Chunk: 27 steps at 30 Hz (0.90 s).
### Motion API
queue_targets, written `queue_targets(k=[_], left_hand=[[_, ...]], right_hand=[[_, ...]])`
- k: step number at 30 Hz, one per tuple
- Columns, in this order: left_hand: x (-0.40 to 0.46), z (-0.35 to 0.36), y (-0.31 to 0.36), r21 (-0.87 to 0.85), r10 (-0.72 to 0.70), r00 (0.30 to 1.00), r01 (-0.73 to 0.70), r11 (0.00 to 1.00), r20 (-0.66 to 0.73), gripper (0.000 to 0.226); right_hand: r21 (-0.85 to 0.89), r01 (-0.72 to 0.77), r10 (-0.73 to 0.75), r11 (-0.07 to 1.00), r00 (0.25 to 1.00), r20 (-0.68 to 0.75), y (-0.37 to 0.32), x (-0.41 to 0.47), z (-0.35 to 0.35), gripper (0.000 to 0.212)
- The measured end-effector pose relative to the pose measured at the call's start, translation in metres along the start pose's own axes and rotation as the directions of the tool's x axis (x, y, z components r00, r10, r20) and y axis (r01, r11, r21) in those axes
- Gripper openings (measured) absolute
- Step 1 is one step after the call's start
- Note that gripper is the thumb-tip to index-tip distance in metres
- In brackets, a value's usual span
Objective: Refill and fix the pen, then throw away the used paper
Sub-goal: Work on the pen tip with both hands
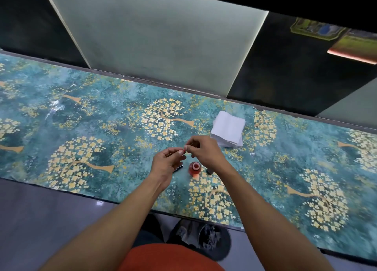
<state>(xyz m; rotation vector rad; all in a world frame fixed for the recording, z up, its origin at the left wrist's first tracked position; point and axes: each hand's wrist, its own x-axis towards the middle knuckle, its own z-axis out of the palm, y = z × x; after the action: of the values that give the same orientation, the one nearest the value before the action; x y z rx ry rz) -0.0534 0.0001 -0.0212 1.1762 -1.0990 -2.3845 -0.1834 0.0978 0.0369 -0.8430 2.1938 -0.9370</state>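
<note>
- Above the counter [85,111], which is wearing a teal covering printed with gold blossom trees, both hands are meeting over its middle, bare forearms reaching in from the near edge.
- The left hand [166,164] is hanging palm half up, its thumb and forefinger pinching together on something very small at the point where the two hands are touching.
- The right hand [202,151] is arching over from the other side, its fingers [188,147] narrowing to a pinch on that same small item; a pale, faintly reddish speck is showing between the fingertips, but it is too small to say which pen part it is.
- A dark, slim pen piece [177,168] is lying on the counter just under the left hand, mostly hidden by it.
- A small ink bottle [195,168] holding red liquid is standing upright and uncapped just below the hands, its round mouth facing up.
- A small dark cap [209,171] is sitting just beside the bottle, on its right, partly hidden by the right wrist.
- A stack of white paper tissues [228,131] is resting farther back on the counter, near the right hand but apart from it.
- A dark round bin [214,240] with crumpled scraps inside is standing on the floor below the counter's near edge.
</note>
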Motion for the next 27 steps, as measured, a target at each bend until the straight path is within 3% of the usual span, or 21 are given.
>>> queue_targets(k=[9,20,27], left_hand=[[0.004,0.025,-0.008,0.355,0.136,0.961,-0.217,0.909,0.241,0.018],[0.015,0.025,-0.029,0.71,0.25,0.92,-0.392,0.585,0.303,0.013],[0.025,0.021,-0.039,0.761,0.224,0.934,-0.356,0.543,0.277,0.01]], right_hand=[[-0.21,0.016,-0.031,0.978,0.997,-0.065,0.022,-0.013,-0.025,0.005],[-0.432,0.044,-0.064,0.901,0.997,-0.031,0.033,-0.026,-0.016,0.007],[-0.483,0.068,-0.085,0.873,0.996,-0.014,0.041,-0.029,-0.008,0.005]])
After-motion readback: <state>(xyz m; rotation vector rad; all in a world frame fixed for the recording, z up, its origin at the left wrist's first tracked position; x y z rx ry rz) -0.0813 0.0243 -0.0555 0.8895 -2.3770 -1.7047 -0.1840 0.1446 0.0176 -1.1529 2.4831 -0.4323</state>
